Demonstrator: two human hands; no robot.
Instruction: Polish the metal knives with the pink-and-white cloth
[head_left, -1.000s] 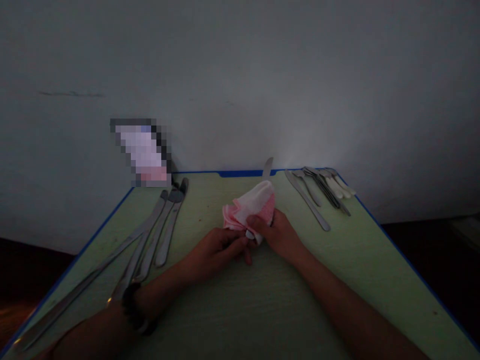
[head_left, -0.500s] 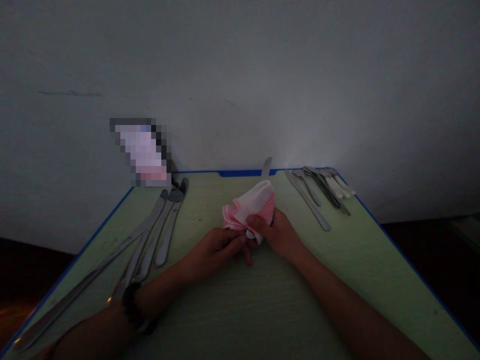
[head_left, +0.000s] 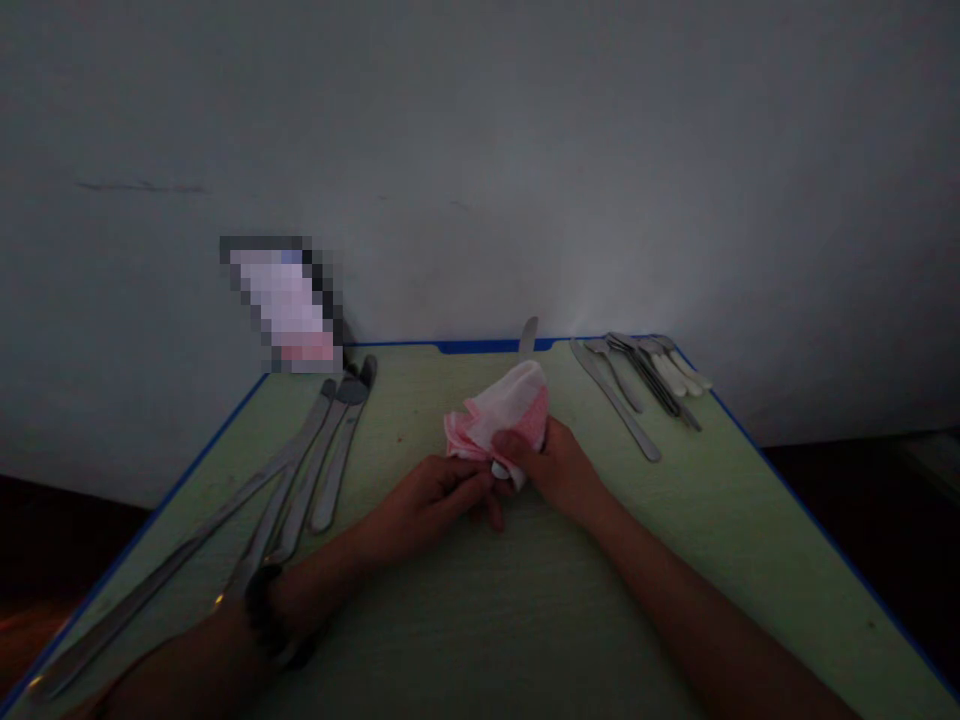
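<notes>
Our table knife (head_left: 529, 338) is dull silver, its round-tipped blade jutting beyond the crumpled pink-and-white cloth (head_left: 502, 402), its handle end showing at the cloth's near side. There our left hand (head_left: 431, 502) pinches the handle; our right hand's (head_left: 562, 468) grip presses the cloth's right side. Metal cutlery (head_left: 339, 468) lies left of the cloth on the green tabletop (head_left: 600, 610).

This is a dim, plain room indoors, perhaps in a home; which room cannot be told. A light-green, wood-grained counter (head_left: 735, 500) with blue edging stands against a bare grey wall (head_left: 480, 150), scuffed by a thin dark line (head_left: 142, 187) up and left of the counter's far left corner. Long silver metal cutlery (head_left: 334, 480) lies along the counter's left side; white-handled utensils (head_left: 679, 375) lie near its far right corner.
</notes>
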